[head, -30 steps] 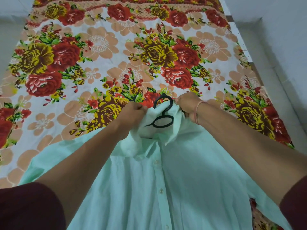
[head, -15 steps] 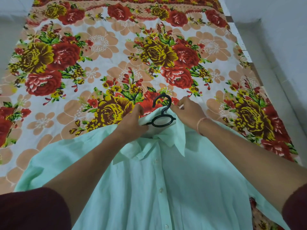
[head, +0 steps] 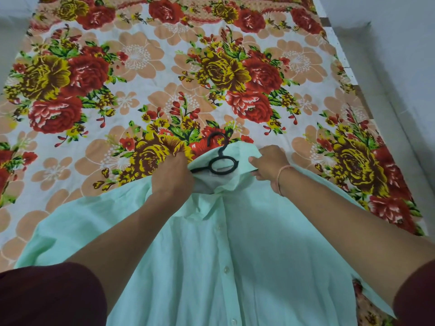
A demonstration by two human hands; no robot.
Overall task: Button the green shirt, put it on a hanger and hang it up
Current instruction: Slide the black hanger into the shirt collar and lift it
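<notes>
The pale green shirt (head: 247, 255) lies front up on the flowered bed sheet, its placket buttoned down the middle. A black hanger (head: 221, 164) sits inside the neck opening; only its hook and ring show, the arms are hidden under the cloth. My left hand (head: 173, 176) grips the left side of the collar beside the hanger. On the other side my right hand (head: 268, 164) pinches the right edge of the collar, a thin band around its wrist.
The flowered sheet (head: 141, 78) covers the bed beyond the shirt. A pale wall (head: 400, 55) runs along the bed's right edge, and the bed's frame (head: 360, 95) shows there.
Both hands have shifted on the collar: it now lies spread flatter around the hanger's ring, and my right hand has moved out to the collar's right edge.
</notes>
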